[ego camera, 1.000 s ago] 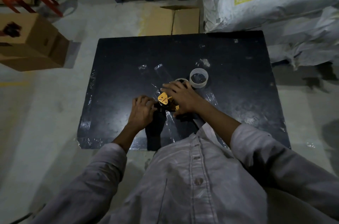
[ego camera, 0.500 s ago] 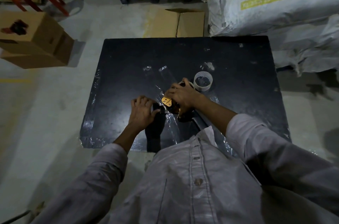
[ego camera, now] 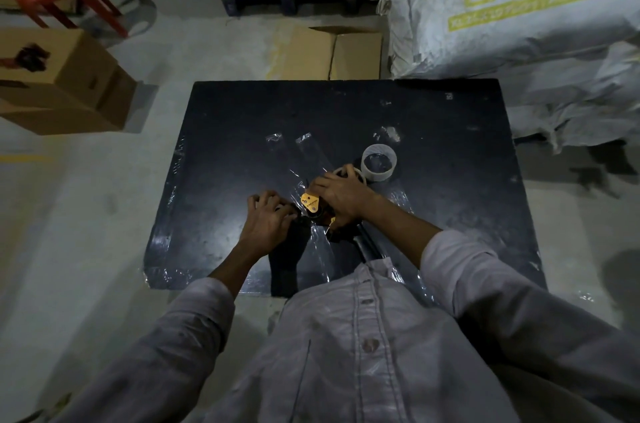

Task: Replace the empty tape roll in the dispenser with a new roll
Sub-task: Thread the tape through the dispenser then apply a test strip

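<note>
Two hands on a tape dispenser (ego camera: 310, 204) at the middle of a black table (ego camera: 242, 117).
Yellow plate up, it slants from far right to near left. The right hand (ego camera: 341, 195) clasps its body; the left hand (ego camera: 268, 221) curls at its near end, grip unclear. A thin-walled tape core (ego camera: 378, 163) stands just beyond.

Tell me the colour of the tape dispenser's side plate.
Yellow-orange. The side plate shows best in the head view, between the left hand and right hand.

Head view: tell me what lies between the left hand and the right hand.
The head view shows the yellow side plate of the tape dispenser in the gap between the left hand and the right hand.
</note>
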A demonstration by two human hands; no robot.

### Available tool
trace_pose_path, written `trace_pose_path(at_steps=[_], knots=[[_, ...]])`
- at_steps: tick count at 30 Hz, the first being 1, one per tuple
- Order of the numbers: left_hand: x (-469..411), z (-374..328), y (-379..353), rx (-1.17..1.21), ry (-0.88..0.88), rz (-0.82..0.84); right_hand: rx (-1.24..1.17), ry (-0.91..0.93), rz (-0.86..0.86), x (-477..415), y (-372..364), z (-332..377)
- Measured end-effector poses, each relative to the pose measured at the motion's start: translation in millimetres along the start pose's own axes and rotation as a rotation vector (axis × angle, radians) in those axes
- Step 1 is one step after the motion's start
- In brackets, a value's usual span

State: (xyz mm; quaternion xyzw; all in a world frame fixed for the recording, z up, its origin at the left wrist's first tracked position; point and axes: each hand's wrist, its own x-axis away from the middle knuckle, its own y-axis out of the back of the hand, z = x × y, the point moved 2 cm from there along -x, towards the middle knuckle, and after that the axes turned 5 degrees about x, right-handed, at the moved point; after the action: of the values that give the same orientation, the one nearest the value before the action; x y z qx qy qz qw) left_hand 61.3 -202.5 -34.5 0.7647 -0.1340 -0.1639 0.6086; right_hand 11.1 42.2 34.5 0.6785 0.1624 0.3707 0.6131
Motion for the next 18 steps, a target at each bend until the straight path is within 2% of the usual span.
trace_pose_path(at_steps=[9, 13, 16, 18], knots=[[2.3, -0.2, 2.3, 0.001, 0.027, 0.025, -0.027, -0.014, -0.082, 3.6, -4.8, 2.5], [2.6, -2.9, 1.8, 0.007, -0.007, 0.010, -0.055, -0.028, -0.185, 8.4, -10.2, 10.6], [3.1, -8.1, 1.3, -0.001, -0.039, 0.012, -0.046, -0.026, -0.157, 6.3, -14.1, 15.0], [3.4, -10.0, 1.2, -0.003, -0.037, 0.016, -0.152, -0.060, -0.142, 11.7, -19.0, 9.5]])
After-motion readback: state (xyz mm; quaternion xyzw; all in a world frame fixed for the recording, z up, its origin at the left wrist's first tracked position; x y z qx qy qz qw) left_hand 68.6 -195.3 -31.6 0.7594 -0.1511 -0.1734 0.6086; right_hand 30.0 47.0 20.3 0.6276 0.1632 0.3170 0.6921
